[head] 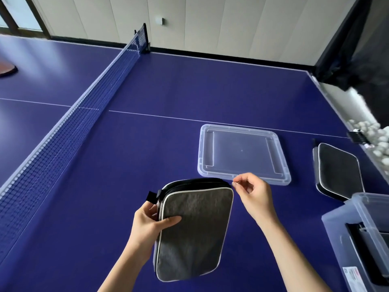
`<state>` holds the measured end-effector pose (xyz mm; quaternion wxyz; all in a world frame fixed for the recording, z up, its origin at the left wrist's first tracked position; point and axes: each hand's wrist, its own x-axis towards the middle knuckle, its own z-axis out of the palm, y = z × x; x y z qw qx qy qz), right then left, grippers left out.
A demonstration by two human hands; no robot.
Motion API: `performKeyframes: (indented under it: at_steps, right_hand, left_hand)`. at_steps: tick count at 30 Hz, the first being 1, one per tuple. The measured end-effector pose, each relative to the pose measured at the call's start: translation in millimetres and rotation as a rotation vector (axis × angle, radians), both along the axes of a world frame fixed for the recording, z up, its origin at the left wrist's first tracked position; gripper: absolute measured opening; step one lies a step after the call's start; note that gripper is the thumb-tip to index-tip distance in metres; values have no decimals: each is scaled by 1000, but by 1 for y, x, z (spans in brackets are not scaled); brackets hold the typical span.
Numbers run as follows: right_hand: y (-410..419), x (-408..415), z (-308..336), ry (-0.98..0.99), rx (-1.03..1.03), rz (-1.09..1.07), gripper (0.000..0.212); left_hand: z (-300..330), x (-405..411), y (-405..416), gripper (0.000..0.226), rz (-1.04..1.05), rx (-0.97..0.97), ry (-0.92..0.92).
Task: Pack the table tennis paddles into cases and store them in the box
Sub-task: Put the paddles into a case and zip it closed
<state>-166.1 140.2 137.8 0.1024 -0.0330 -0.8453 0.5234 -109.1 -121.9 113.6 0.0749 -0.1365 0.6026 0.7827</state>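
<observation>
A grey paddle case (pixel 193 232) with white piping and a black zipper band is held upright above the blue table. My left hand (pixel 150 224) grips its left edge, thumb across the front. My right hand (pixel 253 194) pinches the zipper pull at the case's top right corner. A second grey case (pixel 339 169) lies flat at the right. The clear storage box (pixel 345 232) stands at the lower right with a dark item inside. A red paddle (pixel 7 69) lies far left beyond the net.
The clear box lid (pixel 244 153) lies flat on the table behind the case. The net (pixel 84 106) runs diagonally across the left. A container of white balls (pixel 376 140) and black fabric (pixel 357 45) sit at the table's right edge.
</observation>
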Motion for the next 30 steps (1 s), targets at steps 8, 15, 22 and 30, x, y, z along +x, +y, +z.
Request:
performKeyframes:
  at_steps: [8, 15, 22, 30]
  right_hand:
    - [0, 16, 35, 153, 137, -10, 20]
    - [-12, 26, 61, 304, 352, 55, 15]
    - [-41, 41, 78, 370, 372, 130, 13]
    - [-55, 55, 79, 355, 416, 196, 9]
  left_hand:
    - [25, -10, 6, 49, -119, -167, 79]
    - [39, -16, 9, 49, -202, -300, 169]
    - [52, -23, 18, 51, -315, -538, 271]
    - [52, -30, 29, 43, -442, -801, 344]
